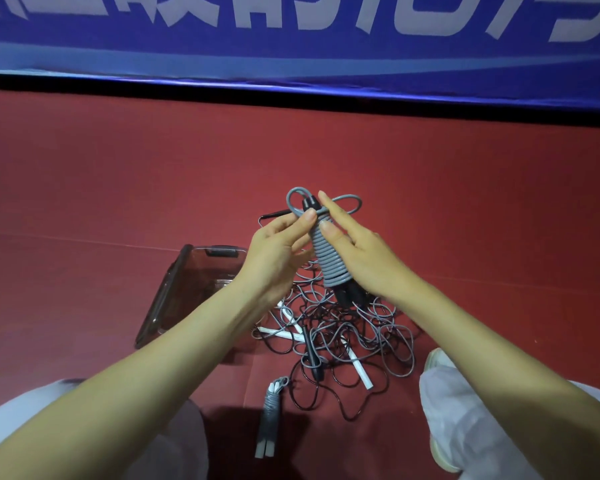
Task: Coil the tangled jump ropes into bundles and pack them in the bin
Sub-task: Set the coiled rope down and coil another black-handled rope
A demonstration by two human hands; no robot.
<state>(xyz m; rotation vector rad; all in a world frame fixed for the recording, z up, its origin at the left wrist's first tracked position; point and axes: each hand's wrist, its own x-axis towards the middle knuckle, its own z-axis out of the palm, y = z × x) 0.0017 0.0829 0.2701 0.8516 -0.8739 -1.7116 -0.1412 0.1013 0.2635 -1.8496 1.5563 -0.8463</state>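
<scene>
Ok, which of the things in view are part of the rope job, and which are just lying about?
Part of the job:
- grey rope bundle, held by left hand and right hand
- tangled pile
- finished bundle on the floor
- clear bin

Just there:
- blue banner
- red floor
- shoe

**Banner lettering cropped, nothing legible**

The only lettering in view stands on the blue banner (pixel 291 53) that runs along the far edge of the red floor (pixel 118 174). Large pale characters cross its whole width. The upper edge of the picture cuts them off, so only their lower strokes show. From those stubs no word, number or brand can be made out with any certainty.
</scene>
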